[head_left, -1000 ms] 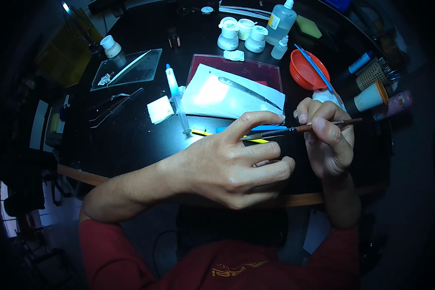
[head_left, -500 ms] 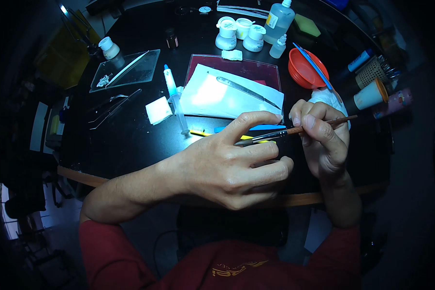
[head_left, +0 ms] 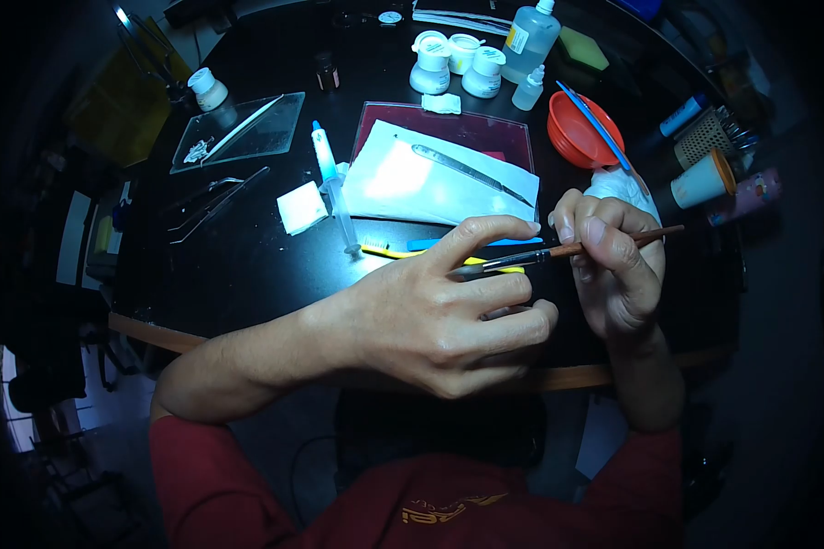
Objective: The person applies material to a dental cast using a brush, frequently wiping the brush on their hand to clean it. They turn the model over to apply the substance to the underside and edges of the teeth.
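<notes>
In my right hand (head_left: 618, 261) I pinch a slim paintbrush (head_left: 568, 251) with a brown wooden handle and a metal ferrule. Its bristle end points left into the gap between the index and middle fingers of my left hand (head_left: 458, 311). That hand is loosely bent, with its fingers apart and its thumb hidden; I see nothing gripped in it. Behind my left fingers lie a yellow toothbrush (head_left: 389, 252), partly covered, and a blue stick (head_left: 423, 244). A metal spatula-like tool (head_left: 467, 172) rests on a white paper pad (head_left: 380, 192) beyond my hands.
A syringe (head_left: 336, 197) and folded white paper (head_left: 300, 209) lie left of the pad. Tweezers (head_left: 220, 206) and a glass slab (head_left: 279, 137) are farther left. White-lidded jars (head_left: 430, 73), a clear bottle (head_left: 529, 46) and a red bowl (head_left: 568, 142) stand at the back.
The paintbrush and my right hand have shifted slightly right. My left hand stays nearly in place.
</notes>
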The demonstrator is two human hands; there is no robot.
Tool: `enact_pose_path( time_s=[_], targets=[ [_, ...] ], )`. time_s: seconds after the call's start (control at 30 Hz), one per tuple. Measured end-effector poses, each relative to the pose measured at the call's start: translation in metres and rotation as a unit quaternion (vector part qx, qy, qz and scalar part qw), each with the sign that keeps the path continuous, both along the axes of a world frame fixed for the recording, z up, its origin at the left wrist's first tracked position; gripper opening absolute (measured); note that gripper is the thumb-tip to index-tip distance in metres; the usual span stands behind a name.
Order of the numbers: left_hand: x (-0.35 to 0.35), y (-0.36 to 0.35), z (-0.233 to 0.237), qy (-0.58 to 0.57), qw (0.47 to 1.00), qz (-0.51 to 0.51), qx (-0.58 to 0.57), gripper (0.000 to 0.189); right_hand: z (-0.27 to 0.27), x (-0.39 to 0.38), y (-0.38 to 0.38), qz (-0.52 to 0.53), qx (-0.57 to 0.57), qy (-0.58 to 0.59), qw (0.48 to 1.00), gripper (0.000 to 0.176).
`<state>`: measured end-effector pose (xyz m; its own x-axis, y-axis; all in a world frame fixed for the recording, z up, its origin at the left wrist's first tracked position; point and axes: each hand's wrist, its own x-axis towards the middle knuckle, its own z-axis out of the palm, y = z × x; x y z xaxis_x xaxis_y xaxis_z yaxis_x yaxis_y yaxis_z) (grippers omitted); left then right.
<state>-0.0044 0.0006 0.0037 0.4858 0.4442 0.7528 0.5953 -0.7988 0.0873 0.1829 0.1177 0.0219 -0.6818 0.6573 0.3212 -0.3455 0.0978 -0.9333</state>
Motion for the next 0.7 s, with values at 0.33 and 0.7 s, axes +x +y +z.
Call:
enact_pose_path(
  time_s=[0.33, 0.7],
  targets=[
    [-0.0001, -0.0012, 0.0011, -0.021, 0.999, -0.013, -0.022, 0.027, 0.0011, 0.0022, -0.0002, 0.003, -0.012, -0.022, 1.0, 0.029],
    [0.0006, -0.0016, 0.0004, -0.015, 1.0, -0.01, -0.022, 0.026, 0.001, 0.0003, 0.0003, 0.018, -0.016, 0.013, 1.0, 0.034]
  ],
)
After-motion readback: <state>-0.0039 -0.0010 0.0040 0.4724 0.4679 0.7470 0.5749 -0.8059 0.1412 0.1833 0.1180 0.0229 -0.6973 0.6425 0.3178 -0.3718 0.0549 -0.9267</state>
